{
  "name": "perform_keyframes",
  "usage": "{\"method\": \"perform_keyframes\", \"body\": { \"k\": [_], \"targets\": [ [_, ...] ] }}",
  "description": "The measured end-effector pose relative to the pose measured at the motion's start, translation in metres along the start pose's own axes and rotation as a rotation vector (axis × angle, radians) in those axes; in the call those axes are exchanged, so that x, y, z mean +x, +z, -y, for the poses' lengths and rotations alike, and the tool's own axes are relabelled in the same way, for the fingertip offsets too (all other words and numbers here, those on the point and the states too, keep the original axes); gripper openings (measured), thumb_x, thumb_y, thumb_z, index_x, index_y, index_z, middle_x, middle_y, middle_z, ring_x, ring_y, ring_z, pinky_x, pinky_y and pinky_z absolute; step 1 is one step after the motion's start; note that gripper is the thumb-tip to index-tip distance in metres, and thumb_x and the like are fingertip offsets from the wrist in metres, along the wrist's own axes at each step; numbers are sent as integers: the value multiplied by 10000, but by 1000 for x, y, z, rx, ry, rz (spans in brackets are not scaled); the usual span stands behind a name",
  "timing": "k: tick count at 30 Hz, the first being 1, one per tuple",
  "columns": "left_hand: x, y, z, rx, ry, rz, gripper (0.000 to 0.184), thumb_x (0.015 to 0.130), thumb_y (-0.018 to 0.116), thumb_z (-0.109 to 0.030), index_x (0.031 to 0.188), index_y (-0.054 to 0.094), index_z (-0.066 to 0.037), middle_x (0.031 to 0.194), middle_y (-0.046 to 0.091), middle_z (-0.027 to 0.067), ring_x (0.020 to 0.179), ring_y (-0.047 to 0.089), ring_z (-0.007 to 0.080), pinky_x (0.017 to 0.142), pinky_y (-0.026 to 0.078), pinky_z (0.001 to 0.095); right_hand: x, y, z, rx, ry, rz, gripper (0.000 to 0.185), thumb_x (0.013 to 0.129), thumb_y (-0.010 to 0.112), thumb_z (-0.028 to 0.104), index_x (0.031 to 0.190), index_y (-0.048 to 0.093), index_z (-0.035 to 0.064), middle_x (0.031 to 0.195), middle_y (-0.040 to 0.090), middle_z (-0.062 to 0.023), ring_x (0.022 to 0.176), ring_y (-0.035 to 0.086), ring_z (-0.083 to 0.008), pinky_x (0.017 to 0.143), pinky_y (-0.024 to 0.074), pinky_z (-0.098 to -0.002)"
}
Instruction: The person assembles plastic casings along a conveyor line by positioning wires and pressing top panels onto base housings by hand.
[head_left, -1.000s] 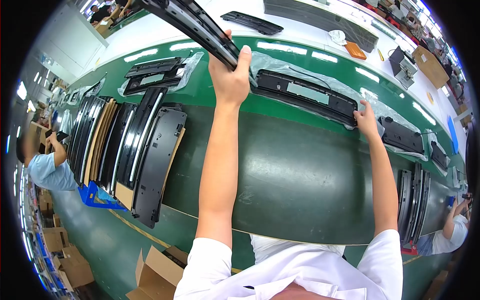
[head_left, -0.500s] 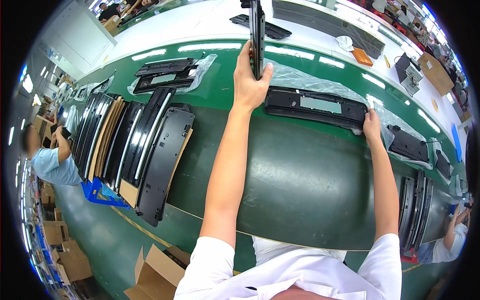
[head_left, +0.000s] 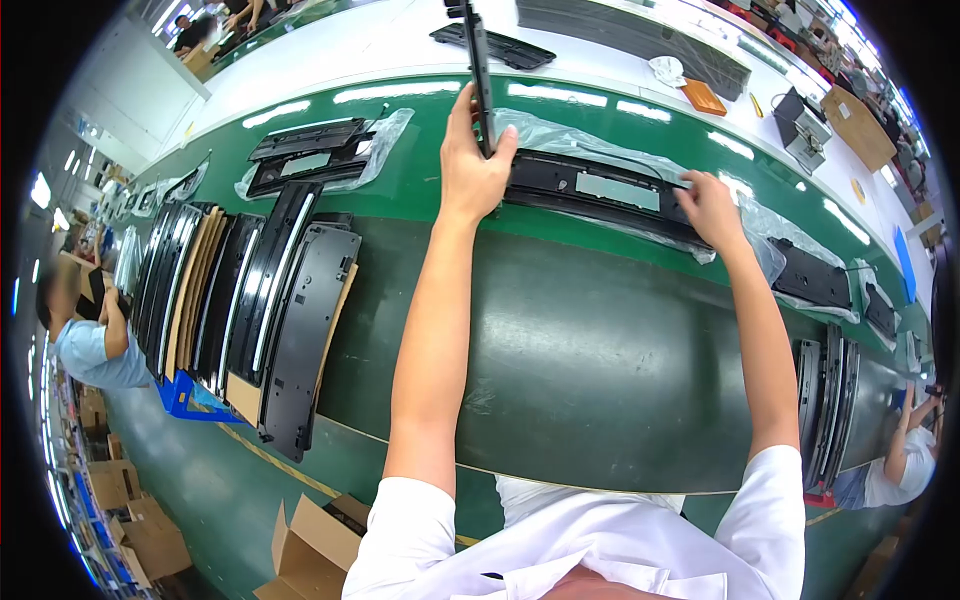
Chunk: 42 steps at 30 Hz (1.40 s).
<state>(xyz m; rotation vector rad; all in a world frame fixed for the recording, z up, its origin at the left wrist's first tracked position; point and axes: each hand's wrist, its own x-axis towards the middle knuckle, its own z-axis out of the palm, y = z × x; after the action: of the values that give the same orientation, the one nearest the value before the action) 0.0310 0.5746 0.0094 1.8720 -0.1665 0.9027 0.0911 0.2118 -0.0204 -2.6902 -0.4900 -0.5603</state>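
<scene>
My left hand [head_left: 473, 165] is wrapped round a long black plastic panel [head_left: 477, 75], holding it on edge so that it points away from me. Below it, a second black panel [head_left: 535, 178] with a pale rectangular window lies flat on clear plastic film [head_left: 610, 150]. A thin black cable [head_left: 625, 160] arches over this panel's far edge. My right hand [head_left: 712, 210] is over the right end of the lying panel, its fingers bent and closed at the end of the cable. The exact fingertip contact is partly hidden.
On the left, several black panels [head_left: 308, 330] stand in a row with cardboard sheets between them. More panels lie on film along the green bench [head_left: 420, 200]. A co-worker [head_left: 95, 345] is at the left, another person [head_left: 905, 460] at the right. An open carton [head_left: 310, 550] sits below.
My right hand has left the lying panel's right edge and moved inward to the cable. My left hand still holds the upright panel, and the view has shifted slightly.
</scene>
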Motion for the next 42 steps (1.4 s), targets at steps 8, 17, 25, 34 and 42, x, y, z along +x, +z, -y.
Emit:
{"method": "perform_keyframes", "body": {
  "k": [8, 17, 25, 34, 42],
  "targets": [
    [-3, 7, 6, -57, 4, -5, 589, 922, 744, -162, 1431, 487, -13, 1267, 624, 161, 1099, 625, 278, 964, 496, 381, 31, 21, -25, 11, 144, 125, 152, 867, 759, 172, 911, 753, 27, 915, 741, -215, 896, 727, -396, 801, 576, -494],
    [-8, 18, 5, -115, -2, -9, 472, 914, 735, -91, 1321, 529, 31, 1218, 623, 160, 1148, 608, 267, 1000, 475, 363, 27, 15, -39, -291, 51, 317, 139, 863, 742, 168, 908, 740, 37, 1027, 718, -261, 990, 709, -451, 862, 592, -526],
    [-9, 16, 0, -59, -58, 49, 548, 929, 716, -134, 1403, 478, 5, 1312, 614, 185, 1232, 595, 310, 1050, 457, 408, 32, -3, -69, 27, 125, 331, 59, 779, 722, 35, 793, 695, -16, 945, 703, -283, 910, 698, -458, 845, 582, -502],
    [-12, 22, 0, -119, -108, 96, 627, 914, 725, -143, 1454, 440, 2, 1362, 574, 189, 1287, 554, 323, 1089, 431, 425, 28, 21, -89, -186, -44, 324, 61, 798, 677, 3, 849, 701, -19, 958, 689, -303, 907, 684, -478, 862, 565, -521],
    [-21, 34, 2, -34, -4, 156, 635, 899, 758, -159, 1441, 467, 0, 1348, 558, 158, 1297, 523, 270, 1116, 395, 398, 13, -19, -98, 95, 61, -74, 123, 860, 681, 93, 922, 716, -7, 859, 725, -203, 816, 726, -353, 770, 556, -456]
  ]
}}
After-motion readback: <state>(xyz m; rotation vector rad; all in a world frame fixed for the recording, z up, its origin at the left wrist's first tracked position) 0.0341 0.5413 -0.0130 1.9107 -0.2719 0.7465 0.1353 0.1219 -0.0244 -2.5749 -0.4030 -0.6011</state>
